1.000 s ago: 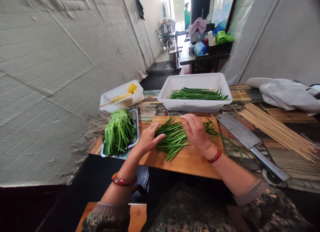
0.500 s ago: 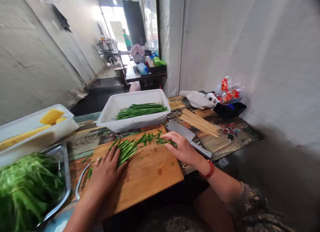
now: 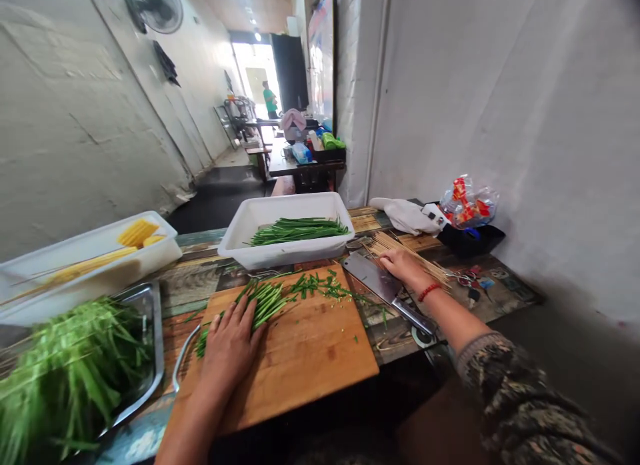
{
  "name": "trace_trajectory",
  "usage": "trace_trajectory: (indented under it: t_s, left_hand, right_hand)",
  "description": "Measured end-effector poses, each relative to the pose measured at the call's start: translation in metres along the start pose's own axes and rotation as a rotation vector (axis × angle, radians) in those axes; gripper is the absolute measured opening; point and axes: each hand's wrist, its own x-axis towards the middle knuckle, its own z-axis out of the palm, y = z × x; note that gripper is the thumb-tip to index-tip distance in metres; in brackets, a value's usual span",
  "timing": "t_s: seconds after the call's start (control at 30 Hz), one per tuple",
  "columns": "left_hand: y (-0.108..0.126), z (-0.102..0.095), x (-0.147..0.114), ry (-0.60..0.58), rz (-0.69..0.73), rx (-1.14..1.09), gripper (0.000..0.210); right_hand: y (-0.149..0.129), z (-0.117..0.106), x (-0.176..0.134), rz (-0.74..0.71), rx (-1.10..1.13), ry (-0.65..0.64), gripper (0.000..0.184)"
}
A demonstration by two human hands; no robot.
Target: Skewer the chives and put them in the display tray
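My left hand [image 3: 231, 341] lies over a bundle of cut green garlic chives [image 3: 267, 299], fingers stretched out and resting flat on the stalks, on the wooden cutting board [image 3: 310, 358]. My right hand [image 3: 403, 263], with a red bead bracelet on its wrist, is at the near left end of a pile of bamboo skewers [image 3: 387, 241]. Its fingers are curled together at the skewers; the fingertips are partly hidden. The cleaver [image 3: 373, 277] lies right of the board, below my right hand. Small chopped chive pieces [image 3: 320, 285] are scattered along the board's far edge.
A white tub [image 3: 235, 251] of long chives stands behind the board. On the left are a white tub [image 3: 167, 245] with skewered yellow food and a metal tray [image 3: 159, 345] of leafy greens [image 3: 75, 371]. White cloth [image 3: 407, 215] and a bag with red wrappers [image 3: 467, 201] lie back right.
My right hand has moved right, from the chopped chive pieces across the cleaver to the skewers, and its fingers have curled in. My left hand stays on the chives. The view has tilted slightly.
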Motion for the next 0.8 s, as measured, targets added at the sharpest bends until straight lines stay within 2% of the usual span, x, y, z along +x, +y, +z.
trace_trajectory:
  t_s: [0.2, 0.37, 0.5, 0.67, 0.73, 0.77, 0.8]
  left_hand:
    - [0.002, -0.005, -0.007, 0.006, -0.014, -0.080, 0.048]
    - [0.007, -0.011, -0.010, -0.031, -0.056, -0.117, 0.049]
    - [0.009, -0.015, -0.011, -0.052, -0.061, -0.145, 0.050]
    - [0.009, -0.011, -0.012, -0.027, -0.050, -0.170, 0.051]
    - [0.009, -0.009, -0.013, -0.011, -0.044, -0.182, 0.051]
    - [0.008, -0.008, -0.013, -0.005, -0.044, -0.186, 0.051]
    - [0.008, -0.008, -0.013, 0.001, -0.047, -0.187, 0.050]
  right_hand:
    - [-0.020, 0.025, 0.035, 0.195, -0.120, -0.111, 0.025]
    - [-0.022, 0.033, 0.040, 0.278, -0.145, -0.116, 0.033]
    - [-0.017, 0.021, 0.037, 0.321, -0.076, 0.026, 0.024]
    - [-0.009, -0.022, 0.040, 0.294, 0.087, 0.337, 0.038]
    - [-0.019, -0.042, 0.036, 0.228, 0.253, 0.450, 0.040]
    - [-0.028, -0.050, 0.031, 0.167, 0.431, 0.510, 0.039]
    - [-0.041, -0.056, 0.024, 0.105, 0.660, 0.512, 0.037]
